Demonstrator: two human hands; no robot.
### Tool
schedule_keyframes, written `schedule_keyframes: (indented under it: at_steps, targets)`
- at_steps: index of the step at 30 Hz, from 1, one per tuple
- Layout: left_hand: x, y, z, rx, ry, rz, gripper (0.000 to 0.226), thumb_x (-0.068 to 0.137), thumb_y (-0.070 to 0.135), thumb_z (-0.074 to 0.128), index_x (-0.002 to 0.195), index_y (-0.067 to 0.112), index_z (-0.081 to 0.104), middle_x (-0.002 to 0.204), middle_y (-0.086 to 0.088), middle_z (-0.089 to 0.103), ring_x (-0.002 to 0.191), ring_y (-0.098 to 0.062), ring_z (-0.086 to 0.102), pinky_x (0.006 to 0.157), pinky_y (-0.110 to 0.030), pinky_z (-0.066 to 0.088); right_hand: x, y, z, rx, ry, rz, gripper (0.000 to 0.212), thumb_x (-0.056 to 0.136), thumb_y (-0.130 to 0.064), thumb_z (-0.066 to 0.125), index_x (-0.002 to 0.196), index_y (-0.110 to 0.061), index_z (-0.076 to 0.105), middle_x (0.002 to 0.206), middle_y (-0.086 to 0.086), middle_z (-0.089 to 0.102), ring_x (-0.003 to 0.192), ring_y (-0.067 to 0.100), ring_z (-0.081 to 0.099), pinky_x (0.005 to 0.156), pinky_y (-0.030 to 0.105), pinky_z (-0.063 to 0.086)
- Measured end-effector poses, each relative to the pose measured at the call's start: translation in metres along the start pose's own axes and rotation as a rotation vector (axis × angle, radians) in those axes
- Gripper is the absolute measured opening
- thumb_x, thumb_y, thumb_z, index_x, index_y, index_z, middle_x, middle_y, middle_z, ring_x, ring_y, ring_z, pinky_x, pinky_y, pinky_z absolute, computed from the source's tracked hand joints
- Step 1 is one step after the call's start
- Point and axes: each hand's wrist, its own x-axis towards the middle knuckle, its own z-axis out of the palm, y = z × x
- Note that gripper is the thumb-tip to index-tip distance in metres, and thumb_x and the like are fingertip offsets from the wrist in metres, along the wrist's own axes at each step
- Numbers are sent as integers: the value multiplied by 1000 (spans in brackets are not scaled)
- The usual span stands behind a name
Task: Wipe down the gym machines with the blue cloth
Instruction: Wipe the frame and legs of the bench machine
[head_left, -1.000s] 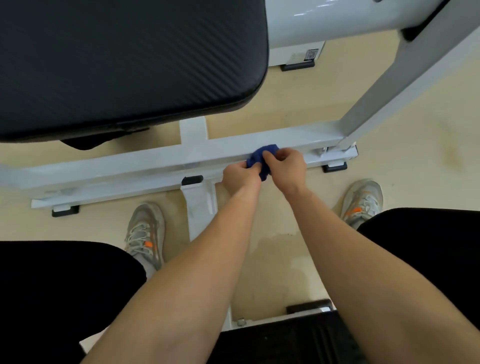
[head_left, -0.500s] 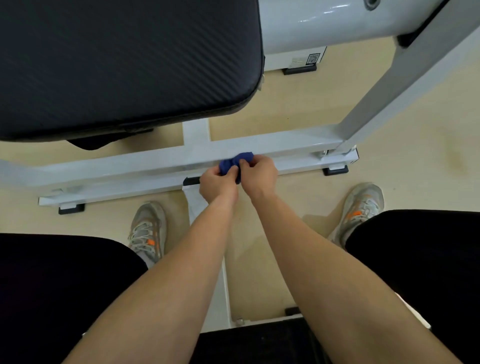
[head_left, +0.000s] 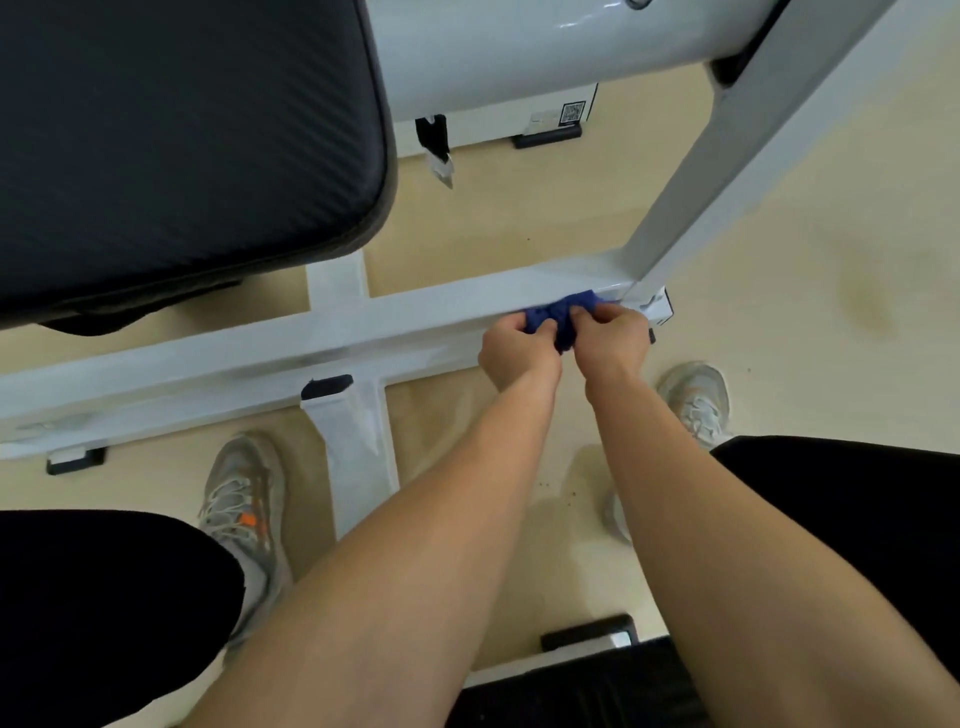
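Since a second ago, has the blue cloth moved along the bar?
Yes: the blue cloth slid right along the white bar, ending near the slanted post.

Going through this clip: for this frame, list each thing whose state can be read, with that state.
white crossbar, low by the floor, greyish marks towards its left end.
blue cloth, bunched, held against the crossbar near its right end.
left hand, fingers curled, gripping the cloth.
right hand, fingers curled, gripping the cloth.
black seat pad, untouched, above the crossbar.
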Motion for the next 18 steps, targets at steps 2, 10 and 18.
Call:
schedule_keyframes:
  at_steps: [2,10,18]
  targets:
    - [4,-3,-3,20,9,20,8,79,17,71,72,18,68,72,3,71,72,-19,69,73,-31,58,5,2,-6,-46,-26,-18,17,88,-19,66,80,-5,72,80,16,72,78,28,69,77,45,58]
    - [15,-18,-96,31,141,109,14,83,17,73,88,25,63,83,13,65,77,-7,64,67,-14,47,-57,-10,57,-131,-255,-121,19,88,-21,64,71,-15,70,71,3,72,75,21,71,76,41,59]
    - [34,-38,-198,192,323,248,21,86,9,68,95,24,57,92,11,59,84,-9,56,75,-19,41,-131,-23,136,-158,-331,-157,32,92,-29,61,63,-18,58,59,-2,60,56,14,57,49,24,36]
